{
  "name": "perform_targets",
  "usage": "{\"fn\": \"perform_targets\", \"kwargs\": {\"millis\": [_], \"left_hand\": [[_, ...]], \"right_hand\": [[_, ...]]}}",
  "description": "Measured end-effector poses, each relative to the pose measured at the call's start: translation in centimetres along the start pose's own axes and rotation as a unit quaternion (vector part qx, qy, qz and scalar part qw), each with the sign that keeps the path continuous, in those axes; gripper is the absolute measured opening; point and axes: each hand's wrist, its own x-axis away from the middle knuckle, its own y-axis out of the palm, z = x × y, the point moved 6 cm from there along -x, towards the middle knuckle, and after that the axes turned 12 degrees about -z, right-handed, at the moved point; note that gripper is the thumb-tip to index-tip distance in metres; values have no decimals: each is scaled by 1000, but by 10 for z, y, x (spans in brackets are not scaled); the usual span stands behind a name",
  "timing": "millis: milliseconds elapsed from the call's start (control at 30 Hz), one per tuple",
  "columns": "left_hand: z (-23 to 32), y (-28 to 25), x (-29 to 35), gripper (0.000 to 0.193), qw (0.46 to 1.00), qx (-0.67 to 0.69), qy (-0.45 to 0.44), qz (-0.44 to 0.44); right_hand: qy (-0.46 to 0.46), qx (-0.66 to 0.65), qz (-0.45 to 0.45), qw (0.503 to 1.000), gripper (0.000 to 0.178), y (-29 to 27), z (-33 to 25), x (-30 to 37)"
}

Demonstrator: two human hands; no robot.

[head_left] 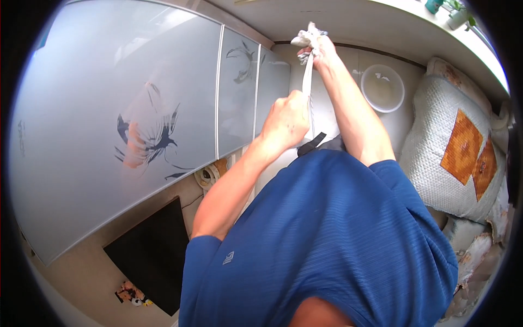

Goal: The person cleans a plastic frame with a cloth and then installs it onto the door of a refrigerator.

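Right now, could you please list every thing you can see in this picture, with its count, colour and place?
cloth strip: one, white-grey, stretched between both hands, upper centre
sliding panels: three, frosted grey with painted motifs, left
bowl: one, white, upper right on the floor
cushion: one, grey quilted with orange patches, right
dark mat: one, black, lower left
tape roll: one, beige, below the panels
potted plants: small, on the sill, top right
blue shirt: one, on the person, lower centre
left hand: gripping the cloth strip lower down
right hand: gripping its bunched upper end
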Motion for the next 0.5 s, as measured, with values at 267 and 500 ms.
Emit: {"fn": "perform_targets", "kwargs": {"millis": [267, 500], "left_hand": [[-25, -29, -51, 20, 995, 19, -23, 96], [-27, -26, -76, 29, 998, -20, -37, 52]], "right_hand": [[83, -23, -187, 979, 20, 63, 35, 52], [30, -8, -49, 998, 23, 66, 31, 54]]}}
